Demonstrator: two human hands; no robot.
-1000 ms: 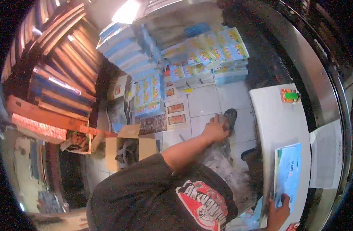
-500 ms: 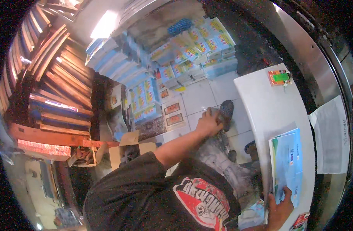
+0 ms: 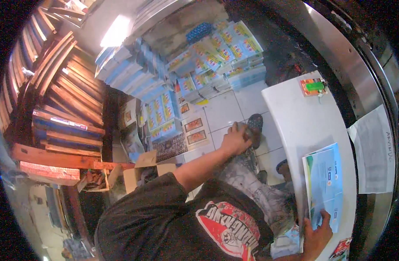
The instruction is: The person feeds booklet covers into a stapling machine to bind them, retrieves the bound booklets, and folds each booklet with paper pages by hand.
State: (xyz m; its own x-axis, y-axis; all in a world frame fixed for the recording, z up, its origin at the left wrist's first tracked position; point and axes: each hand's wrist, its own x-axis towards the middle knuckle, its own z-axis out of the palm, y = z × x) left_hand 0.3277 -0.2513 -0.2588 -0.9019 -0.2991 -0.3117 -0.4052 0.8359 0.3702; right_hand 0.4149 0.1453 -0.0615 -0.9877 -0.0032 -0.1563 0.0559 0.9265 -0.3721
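Note:
My right hand (image 3: 318,234) is at the lower end of some blue and white printed sheets (image 3: 324,185). These lie in a slightly fanned pile along the white tabletop (image 3: 291,111). Thumb and index finger are apart, touching the pile's lower edge; its other fingers are partly hidden. My left hand (image 3: 237,139) rests near my knee, away from the table, its fingers loosely spread with nothing in them. More blue and white printed paper (image 3: 286,243) shows below the table edge, beside my right wrist.
A green lighter (image 3: 314,86) lies on an orange packet at the table's far end. Stacks of printed booklets (image 3: 247,41) stand on the tiled floor (image 3: 219,108). Wooden frames (image 3: 77,95) fill the left side, above an open cardboard box (image 3: 136,176). A white paper (image 3: 375,152) hangs at right.
The whole view has shifted slightly. Both hands keep nearly the same places, and the sheets show no clear movement.

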